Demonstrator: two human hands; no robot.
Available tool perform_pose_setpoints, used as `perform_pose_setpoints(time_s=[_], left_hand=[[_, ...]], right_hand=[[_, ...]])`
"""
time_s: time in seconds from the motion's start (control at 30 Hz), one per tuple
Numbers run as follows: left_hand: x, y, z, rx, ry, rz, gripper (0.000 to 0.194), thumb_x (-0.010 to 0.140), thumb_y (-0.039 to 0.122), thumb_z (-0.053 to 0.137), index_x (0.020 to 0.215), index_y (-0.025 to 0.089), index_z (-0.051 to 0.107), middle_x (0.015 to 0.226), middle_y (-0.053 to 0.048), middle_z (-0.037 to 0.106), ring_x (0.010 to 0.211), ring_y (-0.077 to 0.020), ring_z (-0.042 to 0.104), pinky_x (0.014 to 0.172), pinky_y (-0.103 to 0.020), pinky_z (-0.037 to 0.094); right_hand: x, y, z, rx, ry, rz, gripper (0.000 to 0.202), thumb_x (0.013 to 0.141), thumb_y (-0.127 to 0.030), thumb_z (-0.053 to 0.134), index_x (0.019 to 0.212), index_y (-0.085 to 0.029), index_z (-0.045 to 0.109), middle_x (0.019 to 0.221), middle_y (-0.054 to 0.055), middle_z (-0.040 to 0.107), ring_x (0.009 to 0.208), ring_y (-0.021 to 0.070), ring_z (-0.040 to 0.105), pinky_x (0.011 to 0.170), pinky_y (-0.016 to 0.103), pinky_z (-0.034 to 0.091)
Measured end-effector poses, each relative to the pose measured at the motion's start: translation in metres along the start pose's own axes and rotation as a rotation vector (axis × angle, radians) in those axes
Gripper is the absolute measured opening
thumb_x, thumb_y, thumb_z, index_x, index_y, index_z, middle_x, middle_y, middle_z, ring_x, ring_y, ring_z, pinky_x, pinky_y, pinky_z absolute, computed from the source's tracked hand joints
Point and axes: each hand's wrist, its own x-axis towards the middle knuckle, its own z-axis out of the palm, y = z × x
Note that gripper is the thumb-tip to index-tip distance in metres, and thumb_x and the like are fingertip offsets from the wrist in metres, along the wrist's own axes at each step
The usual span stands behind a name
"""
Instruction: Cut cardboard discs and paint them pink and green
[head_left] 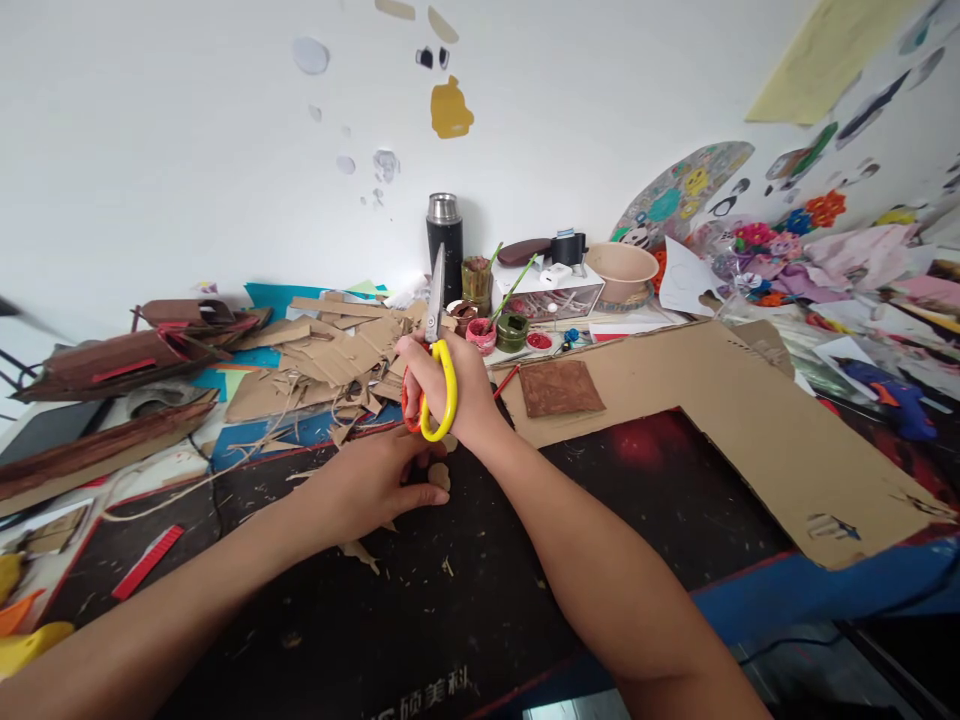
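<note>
My right hand (466, 390) is wrapped round a pair of scissors (448, 385) with yellow and red handles. Their metal blades point up and away from me. Just below and to the left, my left hand (375, 478) rests low over the dark mat, its thumb and curled fingers about a small round cardboard piece (439, 477). Some of its fingertips are hidden behind the hand. A second small cardboard piece (450, 443) lies partly covered under the right hand. Cardboard shreds (361, 555) are scattered on the mat beside the left hand.
Behind my hands lies a heap of cardboard scraps (337, 345). A black thermos (445, 235), a green paint jar (513, 332) and a white box (551, 295) stand along the wall. To the right are a brown painted square (562, 387) and a large cardboard frame (765, 430).
</note>
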Motion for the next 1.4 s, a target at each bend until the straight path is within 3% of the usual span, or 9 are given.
perform_pose_setpoints(time_s=[0.17, 0.37, 0.57, 0.83, 1.13, 1.4], left_hand=[[-0.002, 0.001, 0.012, 0.080, 0.016, 0.016, 0.025, 0.088, 0.033, 0.071, 0.112, 0.024, 0.069, 0.110, -0.008, 0.073, 0.096, -0.0293, 0.071, 0.083, -0.037, 0.054], [-0.008, 0.003, 0.017, 0.220, 0.041, 0.065, 0.025, 0.094, 0.029, 0.062, 0.117, 0.021, 0.067, 0.110, -0.012, 0.072, 0.097, -0.0307, 0.071, 0.084, -0.041, 0.056], [-0.014, 0.000, 0.019, 0.199, 0.118, 0.155, 0.021, 0.094, 0.026, 0.057, 0.113, 0.022, 0.066, 0.107, -0.011, 0.071, 0.095, -0.0282, 0.071, 0.082, -0.038, 0.057], [-0.005, -0.006, 0.016, 0.267, 0.137, 0.095, 0.021, 0.095, 0.031, 0.060, 0.110, 0.020, 0.068, 0.112, -0.014, 0.072, 0.102, -0.0325, 0.070, 0.088, -0.044, 0.057], [0.014, -0.002, 0.016, 0.380, 0.155, 0.089, 0.024, 0.097, 0.032, 0.053, 0.107, 0.018, 0.071, 0.103, -0.016, 0.075, 0.088, -0.0324, 0.072, 0.079, -0.043, 0.059], [0.009, -0.019, 0.010, 0.239, 0.236, 0.124, 0.031, 0.102, 0.041, 0.051, 0.112, 0.022, 0.074, 0.108, -0.014, 0.073, 0.092, -0.0312, 0.072, 0.082, -0.040, 0.058]], right_hand=[[-0.001, 0.002, 0.001, 0.033, -0.014, -0.021, 0.041, 0.096, -0.065, 0.061, 0.087, -0.026, 0.056, 0.044, -0.010, 0.053, 0.031, 0.0130, 0.054, 0.032, 0.021, 0.041], [-0.003, 0.004, 0.003, 0.052, -0.016, 0.008, 0.041, 0.096, -0.065, 0.062, 0.090, -0.026, 0.055, 0.047, -0.010, 0.054, 0.033, 0.0119, 0.054, 0.032, 0.020, 0.041], [-0.003, 0.005, 0.004, 0.048, -0.023, -0.004, 0.041, 0.096, -0.067, 0.061, 0.090, -0.026, 0.055, 0.047, -0.011, 0.053, 0.032, 0.0118, 0.054, 0.032, 0.020, 0.041], [-0.003, 0.003, 0.003, 0.017, -0.012, -0.003, 0.040, 0.097, -0.065, 0.060, 0.092, -0.026, 0.056, 0.048, -0.011, 0.055, 0.034, 0.0118, 0.055, 0.035, 0.020, 0.042], [0.000, 0.002, 0.001, -0.024, 0.026, -0.036, 0.037, 0.099, -0.063, 0.059, 0.090, -0.027, 0.055, 0.045, -0.010, 0.054, 0.035, 0.0131, 0.056, 0.039, 0.022, 0.047], [-0.001, 0.001, 0.000, -0.028, 0.011, -0.034, 0.037, 0.100, -0.061, 0.058, 0.090, -0.026, 0.056, 0.046, -0.009, 0.055, 0.037, 0.0124, 0.057, 0.038, 0.021, 0.046]])
